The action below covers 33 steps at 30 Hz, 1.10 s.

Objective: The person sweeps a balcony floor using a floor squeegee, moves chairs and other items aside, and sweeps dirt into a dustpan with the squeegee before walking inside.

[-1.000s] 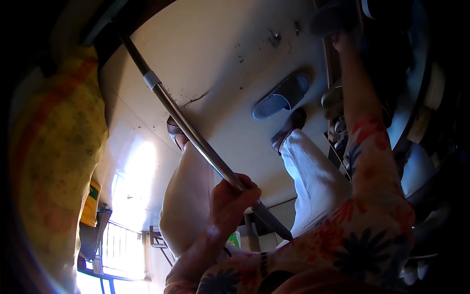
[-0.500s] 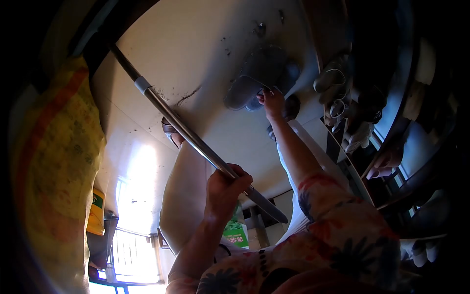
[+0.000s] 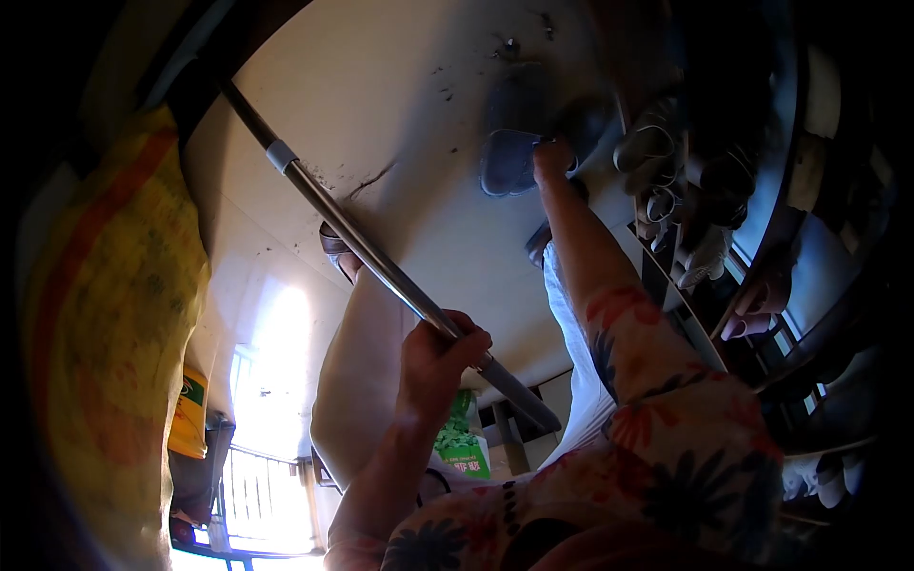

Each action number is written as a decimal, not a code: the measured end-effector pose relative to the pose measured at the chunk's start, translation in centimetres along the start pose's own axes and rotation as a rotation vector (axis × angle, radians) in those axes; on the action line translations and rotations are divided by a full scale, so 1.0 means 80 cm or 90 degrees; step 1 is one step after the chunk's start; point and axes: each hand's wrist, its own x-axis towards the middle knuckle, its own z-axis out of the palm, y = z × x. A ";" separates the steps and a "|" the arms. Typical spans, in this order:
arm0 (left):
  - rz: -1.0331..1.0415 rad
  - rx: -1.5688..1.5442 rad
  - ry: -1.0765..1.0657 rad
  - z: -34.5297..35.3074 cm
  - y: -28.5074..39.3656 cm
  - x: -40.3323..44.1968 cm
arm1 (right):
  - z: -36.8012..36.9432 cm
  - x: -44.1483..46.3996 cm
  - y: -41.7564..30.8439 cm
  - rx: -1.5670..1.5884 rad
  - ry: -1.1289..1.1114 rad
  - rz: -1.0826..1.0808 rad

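A long metal pole (image 3: 367, 252) with a grey grip runs diagonally across the view, and its far end is lost in shadow at the upper left. My left hand (image 3: 440, 354) is wrapped round it near the grip. Farther out, my right hand (image 3: 552, 160) reaches down to dark slippers (image 3: 509, 162) low over the floor. Its fingers are closed at their edge, partly hidden in shade. Whether the slippers touch the floor I cannot tell. Dark bits of dirt (image 3: 371, 181) lie on the pale floor beside the pole.
Shoes (image 3: 705, 262) fill a rack along the right side. A yellow patterned cloth (image 3: 114, 333) hangs at the left, near a yellow bag (image 3: 188, 414). A green package (image 3: 464, 443) shows below my left hand. My own shod foot (image 3: 333, 246) stands by the pole.
My right hand has moved right and slightly farther out, and the dark slippers have shifted right with it. My left hand and the pole are almost unmoved.
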 end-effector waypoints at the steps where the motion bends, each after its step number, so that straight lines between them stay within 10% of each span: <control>1: 0.001 0.017 0.002 -0.001 -0.002 0.001 | -0.008 0.000 -0.002 -0.060 -0.011 -0.004; 7: -0.020 0.054 -0.009 0.002 -0.004 0.007 | -0.073 0.023 0.017 -0.297 -0.131 -0.306; 11: -0.011 0.025 -0.007 0.008 -0.005 0.009 | -0.085 0.151 0.036 0.058 0.055 -0.409; 16: 0.006 0.052 -0.011 0.007 0.000 0.008 | -0.106 0.168 -0.014 0.228 -0.102 -0.435; 21: 0.093 0.183 0.015 0.010 -0.006 0.013 | -0.206 -0.098 -0.097 0.418 -0.914 0.172; 24: 0.139 0.302 0.016 0.012 0.004 0.015 | -0.306 -0.223 -0.143 0.276 -1.053 0.219; 26: 0.182 0.298 0.005 0.014 -0.005 0.022 | -0.344 -0.254 -0.158 0.118 -0.905 0.071; 27: 0.250 0.286 -0.019 0.014 -0.011 0.031 | -0.337 -0.260 -0.129 0.015 -0.632 -0.351; 33: 0.266 0.234 -0.097 -0.018 -0.052 0.035 | -0.392 -0.261 -0.155 -0.019 -0.510 -0.331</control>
